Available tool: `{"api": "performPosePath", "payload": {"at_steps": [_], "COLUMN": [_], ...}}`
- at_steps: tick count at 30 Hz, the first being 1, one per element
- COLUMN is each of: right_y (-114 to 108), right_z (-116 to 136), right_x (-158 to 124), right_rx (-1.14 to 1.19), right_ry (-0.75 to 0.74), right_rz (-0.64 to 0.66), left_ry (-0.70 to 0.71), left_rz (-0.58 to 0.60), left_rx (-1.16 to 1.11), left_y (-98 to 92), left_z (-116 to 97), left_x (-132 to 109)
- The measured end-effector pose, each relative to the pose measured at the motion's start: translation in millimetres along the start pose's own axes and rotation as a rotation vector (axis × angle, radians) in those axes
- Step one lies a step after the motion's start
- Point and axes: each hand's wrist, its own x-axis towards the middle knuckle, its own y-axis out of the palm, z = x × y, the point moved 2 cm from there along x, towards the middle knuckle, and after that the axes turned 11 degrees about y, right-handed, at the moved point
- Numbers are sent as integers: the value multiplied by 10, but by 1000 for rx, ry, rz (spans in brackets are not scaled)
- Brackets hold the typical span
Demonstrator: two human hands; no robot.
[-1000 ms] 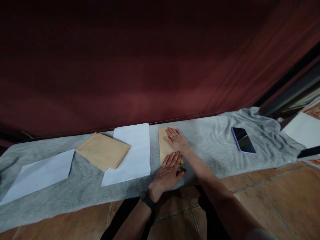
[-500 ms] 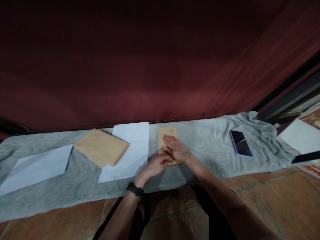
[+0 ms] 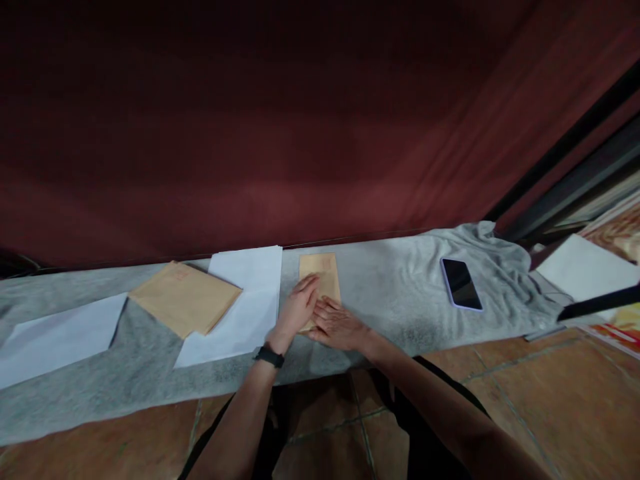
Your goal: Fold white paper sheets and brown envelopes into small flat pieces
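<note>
A brown paper envelope (image 3: 325, 268) lies upright in front of me on a grey cloth, with faint red print near its far end. My left hand (image 3: 299, 305) rests along its left side, fingers stretched out over the paper. Flat across the envelope's near right part lies my right hand (image 3: 336, 325), its fingers extended and reaching the left hand. Together the hands cover the envelope's lower half. Just to the left, white paper sheets (image 3: 260, 287) lie partly under a stack of brown envelopes (image 3: 187, 297).
The grey cloth (image 3: 380, 287) spreads over a long, narrow surface against a dark red backdrop (image 3: 300, 147). At far left lies more white paper (image 3: 65, 333). A phone with a purple edge (image 3: 461, 284) lies at right. Beyond it are a white sheet (image 3: 587, 267) and a dark bar (image 3: 600, 303).
My left hand has moved up from the envelope's near edge and flattened along its left side. My right hand has slid down toward the near end. The view has shifted slightly right.
</note>
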Motion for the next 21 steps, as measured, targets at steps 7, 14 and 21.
{"api": "performPosePath", "payload": {"at_steps": [7, 14, 21], "right_y": [-174, -255, -251], "right_z": [-87, -183, -183], "right_x": [-20, 10, 27], "right_rx": [545, 911, 977], "right_ry": [40, 239, 239], "right_rz": [173, 288, 352], "left_ry": [31, 87, 144], "left_rz": [159, 338, 407], "left_rx": [208, 342, 381], "left_y": [201, 340, 485], "left_z": [136, 349, 383], "left_x": [98, 752, 825]}}
